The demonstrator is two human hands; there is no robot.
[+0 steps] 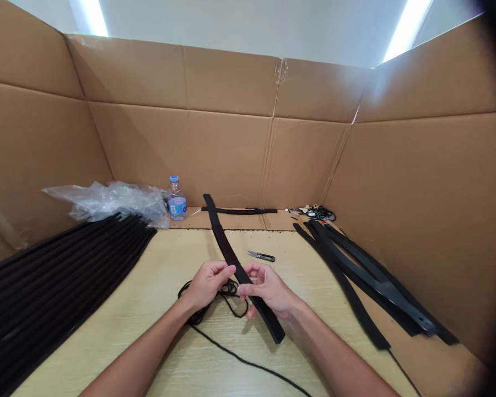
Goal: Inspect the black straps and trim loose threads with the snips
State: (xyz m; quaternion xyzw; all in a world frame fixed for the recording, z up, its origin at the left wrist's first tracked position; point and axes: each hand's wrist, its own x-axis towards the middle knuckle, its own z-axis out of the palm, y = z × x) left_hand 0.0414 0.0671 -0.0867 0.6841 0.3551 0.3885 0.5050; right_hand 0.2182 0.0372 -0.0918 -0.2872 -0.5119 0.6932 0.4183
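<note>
A long, slightly curved black strip (223, 242) slants across the middle of the view, raised above the table. Part of its length looks wrapped in dark cord, ending near my fingers. My left hand (210, 282) pinches the strip's left edge at that spot. From the right, my right hand (268, 288) grips the same strip, thumb on top and fingers partly hidden behind it. Under my left hand lies a loose coil of black cord (235, 309), with one end trailing toward the front edge. Small thread snips (262, 256) rest on the table just beyond my right hand.
Many black strips (66, 286) lie side by side at left, below crumpled clear plastic (111, 201). A water bottle (177, 199) stands at the back. More black strips (351, 275) and tangled small parts (318, 213) are at right. Cardboard walls (227, 154) enclose the table.
</note>
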